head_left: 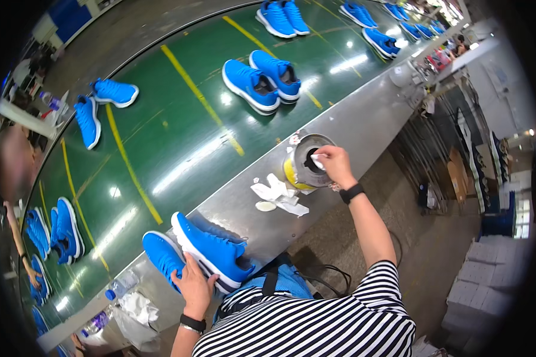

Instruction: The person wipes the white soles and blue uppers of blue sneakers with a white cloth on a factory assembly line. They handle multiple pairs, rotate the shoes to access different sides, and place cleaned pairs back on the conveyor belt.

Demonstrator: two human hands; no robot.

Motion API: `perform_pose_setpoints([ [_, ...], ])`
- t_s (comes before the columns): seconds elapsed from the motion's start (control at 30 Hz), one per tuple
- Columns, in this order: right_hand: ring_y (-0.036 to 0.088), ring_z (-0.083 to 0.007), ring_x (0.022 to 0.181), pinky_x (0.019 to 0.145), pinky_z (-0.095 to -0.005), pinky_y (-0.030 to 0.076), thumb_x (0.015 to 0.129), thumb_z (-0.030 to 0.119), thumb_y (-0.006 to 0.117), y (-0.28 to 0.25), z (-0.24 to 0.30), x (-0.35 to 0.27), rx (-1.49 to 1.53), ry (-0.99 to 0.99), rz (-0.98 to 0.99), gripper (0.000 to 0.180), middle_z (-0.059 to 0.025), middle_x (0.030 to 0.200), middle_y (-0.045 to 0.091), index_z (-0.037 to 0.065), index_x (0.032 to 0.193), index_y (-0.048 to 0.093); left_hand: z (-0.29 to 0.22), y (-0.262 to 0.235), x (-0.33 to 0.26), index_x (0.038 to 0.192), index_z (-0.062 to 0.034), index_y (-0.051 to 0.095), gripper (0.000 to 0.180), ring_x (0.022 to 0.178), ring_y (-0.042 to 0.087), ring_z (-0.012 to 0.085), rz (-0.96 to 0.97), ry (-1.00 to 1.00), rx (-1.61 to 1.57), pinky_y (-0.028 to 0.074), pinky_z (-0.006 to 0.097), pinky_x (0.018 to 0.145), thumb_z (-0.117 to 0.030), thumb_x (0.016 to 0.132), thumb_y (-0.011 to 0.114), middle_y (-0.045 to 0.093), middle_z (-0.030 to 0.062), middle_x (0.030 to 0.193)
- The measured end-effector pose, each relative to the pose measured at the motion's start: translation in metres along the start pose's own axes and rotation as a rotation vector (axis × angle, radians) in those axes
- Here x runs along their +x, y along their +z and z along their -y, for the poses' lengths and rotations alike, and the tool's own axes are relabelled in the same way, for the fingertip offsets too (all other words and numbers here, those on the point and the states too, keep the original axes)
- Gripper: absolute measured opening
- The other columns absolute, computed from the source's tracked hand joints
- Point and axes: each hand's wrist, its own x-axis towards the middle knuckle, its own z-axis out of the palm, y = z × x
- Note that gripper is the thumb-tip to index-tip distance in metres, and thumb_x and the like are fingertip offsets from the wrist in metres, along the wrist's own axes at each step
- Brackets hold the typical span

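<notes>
Two blue sneakers with white soles are close to my body on the metal ledge. My left hand (195,285) grips the right-hand sneaker (211,250) along its sole, thumb toward the heel. Its fingers reach between that shoe and the left-hand sneaker (162,257). Out to the right, my right hand (335,163) pinches a small white cloth (319,160) over the dark opening of a round metal can (304,178) with a yellow band. Crumpled white cloth scraps (278,193) lie beside the can, near a small pale oval piece (265,206).
A green conveyor belt (178,131) with yellow lines carries several pairs of blue sneakers. Plastic bottles (122,284) and a crumpled plastic bag (134,321) are at the lower left. Another person's hand (33,275) touches a shoe at far left. White boxes (473,273) are stacked at right.
</notes>
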Motion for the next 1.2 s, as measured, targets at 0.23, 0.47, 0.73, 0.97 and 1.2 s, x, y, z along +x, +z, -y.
perform_pose_setpoints([
  [0.23, 0.057, -0.0053, 0.069, 0.062, -0.0194, 0.046, 0.083, -0.002, 0.056, 0.074, 0.111, -0.079, 0.777, 0.082, 0.261, 0.014, -0.0018, 0.082, 0.063, 0.002, 0.093, 0.064, -0.008, -0.001, 0.006, 0.133, 0.0101, 0.023, 0.099, 0.101, 0.054, 0.0249, -0.050, 0.014, 0.021, 0.028, 0.053, 0.093, -0.037, 0.063, 0.075, 0.053, 0.0166, 0.119],
  [0.47, 0.057, -0.0206, 0.064, 0.058, -0.0300, 0.045, 0.076, -0.001, 0.058, 0.200, 0.179, -0.125, 0.557, -0.249, 0.453, 0.013, -0.0095, 0.078, 0.057, 0.004, 0.086, 0.063, -0.012, 0.006, 0.006, 0.134, 0.0104, 0.022, 0.101, 0.097, 0.055, 0.0216, -0.023, 0.004, 0.009, 0.029, 0.053, 0.091, -0.039, 0.064, 0.074, 0.050, 0.0151, 0.122],
  [0.73, 0.054, -0.0269, 0.061, 0.057, -0.0359, 0.044, 0.072, -0.003, 0.057, 0.216, 0.182, -0.123, 0.405, -0.321, 0.437, 0.011, -0.0118, 0.078, 0.053, 0.003, 0.081, 0.059, -0.010, 0.010, 0.004, 0.135, 0.0087, 0.023, 0.101, 0.100, 0.053, 0.0204, -0.032, 0.008, -0.007, 0.029, 0.052, 0.091, -0.037, 0.061, 0.075, 0.046, 0.0146, 0.127],
  [0.97, 0.056, -0.0296, 0.064, 0.058, -0.0373, 0.044, 0.072, -0.001, 0.058, 0.235, 0.183, -0.099, 0.443, -0.341, 0.363, 0.008, -0.0141, 0.074, 0.052, 0.002, 0.080, 0.060, -0.009, 0.010, 0.006, 0.135, 0.0063, 0.023, 0.101, 0.101, 0.053, 0.0208, -0.044, 0.026, -0.031, 0.028, 0.053, 0.091, -0.035, 0.060, 0.076, 0.044, 0.0153, 0.131],
  [1.2, 0.054, -0.0293, 0.066, 0.059, -0.0373, 0.042, 0.072, -0.001, 0.061, 0.222, 0.179, -0.127, 0.420, -0.313, 0.408, 0.007, -0.0126, 0.076, 0.051, 0.003, 0.078, 0.060, -0.006, 0.012, 0.007, 0.135, 0.0061, 0.026, 0.100, 0.102, 0.053, 0.0197, -0.034, 0.006, -0.004, 0.028, 0.053, 0.091, -0.036, 0.059, 0.076, 0.046, 0.0136, 0.129],
])
